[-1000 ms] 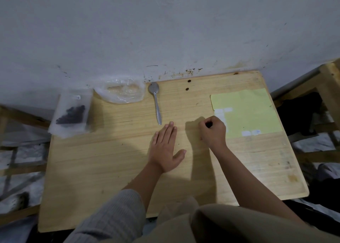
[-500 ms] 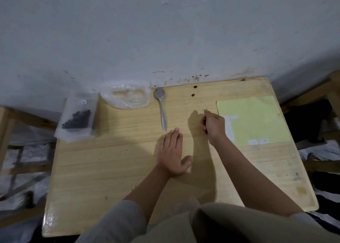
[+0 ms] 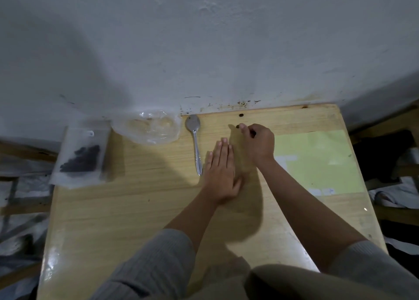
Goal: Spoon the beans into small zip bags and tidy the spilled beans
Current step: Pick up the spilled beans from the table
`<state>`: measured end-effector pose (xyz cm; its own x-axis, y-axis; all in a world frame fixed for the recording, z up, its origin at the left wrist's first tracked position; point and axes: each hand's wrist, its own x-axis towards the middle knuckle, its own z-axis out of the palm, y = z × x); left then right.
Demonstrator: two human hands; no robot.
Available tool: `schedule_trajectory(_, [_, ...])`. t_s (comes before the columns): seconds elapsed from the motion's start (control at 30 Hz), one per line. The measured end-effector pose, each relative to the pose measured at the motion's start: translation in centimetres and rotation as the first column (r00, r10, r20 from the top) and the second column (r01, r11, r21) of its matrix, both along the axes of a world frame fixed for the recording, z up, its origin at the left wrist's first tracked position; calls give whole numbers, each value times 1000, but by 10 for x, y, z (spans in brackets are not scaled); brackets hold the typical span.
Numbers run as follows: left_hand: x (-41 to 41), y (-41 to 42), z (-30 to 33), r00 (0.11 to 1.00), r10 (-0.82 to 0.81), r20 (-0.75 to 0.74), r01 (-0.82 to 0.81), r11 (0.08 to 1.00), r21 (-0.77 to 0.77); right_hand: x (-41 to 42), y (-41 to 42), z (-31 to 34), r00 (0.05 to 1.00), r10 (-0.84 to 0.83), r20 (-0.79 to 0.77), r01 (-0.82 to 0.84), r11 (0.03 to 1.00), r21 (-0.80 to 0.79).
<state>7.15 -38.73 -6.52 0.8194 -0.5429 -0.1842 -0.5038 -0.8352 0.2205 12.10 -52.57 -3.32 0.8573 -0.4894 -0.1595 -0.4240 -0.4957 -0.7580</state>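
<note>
My left hand (image 3: 221,175) lies flat, palm down, on the wooden table (image 3: 136,209), just right of the metal spoon (image 3: 195,141). My right hand (image 3: 258,143) is curled, with something dark, seemingly a bean, held in its fingers. Its fingertip reaches a loose dark bean (image 3: 237,126) on the table. Another loose bean (image 3: 241,115) lies nearer the wall. A small zip bag (image 3: 79,161) with dark beans inside sits at the table's left edge. A crumpled clear plastic bag (image 3: 149,127) lies by the wall, left of the spoon.
A pale green sheet (image 3: 317,161) with white patches covers the table's right side. The grey wall (image 3: 204,50) rises directly behind the table. Wooden frames and cloth lie beyond both side edges.
My right hand has moved away from the green sheet's edge, up and towards the wall, reaching the loose bean. My left hand has stayed flat beside the spoon.
</note>
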Motion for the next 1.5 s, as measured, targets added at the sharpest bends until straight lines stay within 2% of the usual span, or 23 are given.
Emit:
schedule_trajectory(0.13, [3, 0, -3, 1000, 4, 0, -4, 1000, -12, 7, -1, -3, 1000, -10, 28, 11, 1000, -21])
schedule_trajectory(0.33, [3, 0, -2, 1000, 17, -4, -17, 1000, -16, 13, 5, -6, 999, -27, -17, 25, 995, -92])
schedule_trajectory(0.6, [3, 0, -3, 999, 38, -11, -38, 999, -35, 18, 8, -11, 996, 42, -75, -53, 987, -151])
schedule_trajectory(0.7, [3, 0, -1, 999, 37, -9, -37, 998, -41, 17, 4, -11, 999, 40, -14, -42, 991, -124])
schedule_trajectory(0.8, [3, 0, 0, 999, 42, -14, -43, 997, -58, 11, 1, -7, 994, -39, 103, 37, 999, 17])
schedule_trajectory(0.87, [3, 0, 0, 999, 44, -12, -45, 997, -68, 9, 0, -2, 973, -202, 108, 178, 964, 197])
schedule_trajectory(0.97, [2, 0, -1, 999, 50, -14, -51, 996, -77, 11, -3, 5, 895, -445, -38, 402, 766, 501])
schedule_trajectory(1.07, [2, -1, 0, 999, 53, -10, -53, 996, -75, 11, -6, 11, 864, -487, -129, 437, 595, 675])
schedule_trajectory(1.13, [1, -2, 1, 999, 53, -15, -54, 995, -81, 12, -8, 12, 868, -478, -135, 409, 536, 738])
schedule_trajectory(1.17, [1, -2, 1, 999, 51, -18, -52, 995, -83, 12, -9, 12, 877, -462, -130, 395, 542, 741])
schedule_trajectory(1.23, [2, -2, 0, 998, 52, -18, -54, 995, -82, 14, -11, 7, 903, -417, -104, 365, 616, 698])
schedule_trajectory(1.37, [2, -2, 0, 998, 64, -11, -64, 995, -70, 23, -10, 2, 940, -334, -65, 315, 781, 540])
schedule_trajectory(1.5, [2, -3, -2, 998, 67, -8, -67, 994, -88, 28, -6, 0, 970, -243, 0, 223, 888, 402])
